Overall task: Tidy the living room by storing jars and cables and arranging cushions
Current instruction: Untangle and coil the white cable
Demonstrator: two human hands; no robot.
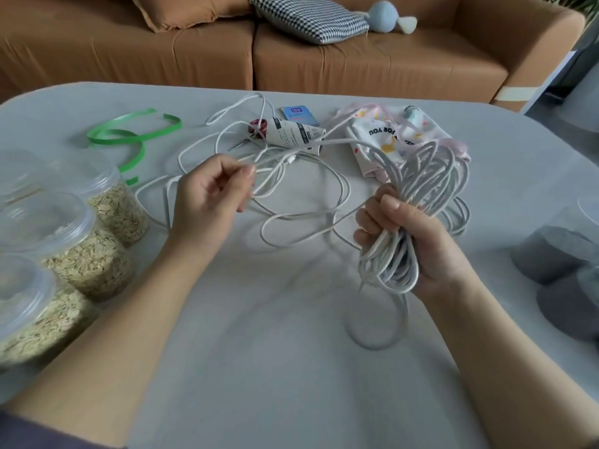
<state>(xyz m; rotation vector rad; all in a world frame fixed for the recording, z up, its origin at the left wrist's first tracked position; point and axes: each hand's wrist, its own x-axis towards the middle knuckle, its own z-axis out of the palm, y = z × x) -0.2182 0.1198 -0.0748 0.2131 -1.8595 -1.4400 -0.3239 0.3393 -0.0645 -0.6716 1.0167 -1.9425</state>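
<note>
- Head view showed three lidded jars of oats (90, 257) nearest, standing together at the left edge of the grey table (259, 367), not yet stored
- Right hand (421, 244) had its fingers wrapped tight round the cable bundle (421, 170), a thick sheaf of white loops held upright above the table, with one loop hanging down to the surface
- Left hand (207, 192) pinched a single strand between thumb and fingertips, the other fingers curled loosely
- That strand ran on into the loose cable (311, 216), which sprawled in tangled curves over the middle of the table between the two hands and beyond
- Step in hand, as I judged it: coiling the cable, roughly half gathered
- Next move likely called for drawing the pinched strand across to the bundle and laying it as one more loop, watching for snags where the slack ran by the paper cone (291, 134)
- Grey felt tubs (557, 254) stood at the right edge
- Farther off lay a green ribbon (129, 134), a blue packet (299, 115) and a printed pouch (389, 134)
- Farthest, the brown sofa (389, 66) carried a houndstooth cushion (308, 21) lying askew, a brown cushion (184, 8) and a blue plush toy (385, 14); the cushions looked unarranged
</note>
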